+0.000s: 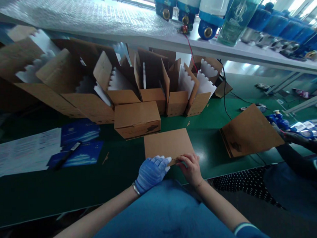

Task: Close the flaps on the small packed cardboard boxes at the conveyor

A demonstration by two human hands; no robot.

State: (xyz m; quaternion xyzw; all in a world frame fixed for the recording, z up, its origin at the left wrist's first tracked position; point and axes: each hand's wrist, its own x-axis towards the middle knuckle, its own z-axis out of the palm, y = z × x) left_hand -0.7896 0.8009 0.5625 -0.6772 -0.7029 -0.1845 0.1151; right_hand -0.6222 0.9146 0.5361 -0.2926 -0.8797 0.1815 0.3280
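A flat folded cardboard box (168, 143) lies on the green table (72, 184) right in front of me. My left hand (151, 173), in a blue glove, curls its fingers over the near edge of the cardboard. My bare right hand (190, 168) pinches the same near edge a little to the right. Both hands are closed on the cardboard. A closed small carton (136, 119) stands just beyond it.
Several open cartons with white scalloped inserts (147, 84) line the back of the table. A stack of flat cardboard (249, 131) lies at the right, near another person's arm (299, 142). Papers, blue leaflets (78, 142) and a black pen (67, 155) lie left. Blue-and-white cylinders (209, 13) stand on the shelf.
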